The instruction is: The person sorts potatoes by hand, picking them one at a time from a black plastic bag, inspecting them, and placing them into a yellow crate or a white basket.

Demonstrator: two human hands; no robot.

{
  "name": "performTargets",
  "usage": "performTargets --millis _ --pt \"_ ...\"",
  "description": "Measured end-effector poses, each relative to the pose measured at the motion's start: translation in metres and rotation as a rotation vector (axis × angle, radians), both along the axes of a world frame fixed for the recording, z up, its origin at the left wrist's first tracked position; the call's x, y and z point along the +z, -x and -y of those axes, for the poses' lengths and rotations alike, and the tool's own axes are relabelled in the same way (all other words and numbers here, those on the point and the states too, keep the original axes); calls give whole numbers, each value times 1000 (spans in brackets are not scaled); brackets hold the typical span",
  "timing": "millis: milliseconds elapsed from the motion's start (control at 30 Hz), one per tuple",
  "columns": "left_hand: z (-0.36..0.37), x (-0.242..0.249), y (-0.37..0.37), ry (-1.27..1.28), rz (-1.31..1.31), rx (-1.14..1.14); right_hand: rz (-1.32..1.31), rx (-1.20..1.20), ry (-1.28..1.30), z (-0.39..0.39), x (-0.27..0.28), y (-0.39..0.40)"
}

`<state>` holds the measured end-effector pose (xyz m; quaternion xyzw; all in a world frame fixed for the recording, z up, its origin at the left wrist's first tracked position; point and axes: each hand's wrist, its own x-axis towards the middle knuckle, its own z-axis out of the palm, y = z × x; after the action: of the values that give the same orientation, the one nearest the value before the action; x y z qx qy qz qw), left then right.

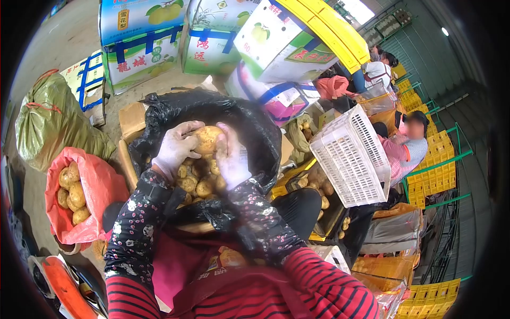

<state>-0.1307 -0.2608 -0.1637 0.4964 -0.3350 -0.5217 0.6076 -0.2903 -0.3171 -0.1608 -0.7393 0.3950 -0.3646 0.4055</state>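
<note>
Between my two gloved hands is a round, pale brown potato (207, 140), raised over a container lined with a black plastic bag (247, 119). My left hand (177, 149) has its fingers and thumb closed around the potato's left side. My right hand (232, 159) grips it from the right, slightly blurred, its fingertips against the skin. Below them, several loose potatoes (204, 188) lie inside the black bag, partly hidden by my hands and wrists.
A red sack (98, 178) of potatoes stands at the left, near a tied green sack (56, 122). Printed fruit cartons (143, 61) are stacked ahead. To the right are a white plastic crate (353, 159), a yellow crate holding potatoes (320, 234), and other people (411, 149).
</note>
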Motion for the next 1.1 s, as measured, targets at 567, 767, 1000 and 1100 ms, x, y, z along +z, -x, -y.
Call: performTargets --millis 567,767,1000,1100 --pt "-1 5 2 89 49 -15 498 65 -580 13 -5 7" --pt "13 -24 -4 20 -41 30 849 172 -1064 3 7 14" --pt "14 -33 -5 -35 -76 88 1237 -14 -1222 87 24 150" --pt "13 -30 -8 7 -85 156 1219 -284 -903 125 25 264"
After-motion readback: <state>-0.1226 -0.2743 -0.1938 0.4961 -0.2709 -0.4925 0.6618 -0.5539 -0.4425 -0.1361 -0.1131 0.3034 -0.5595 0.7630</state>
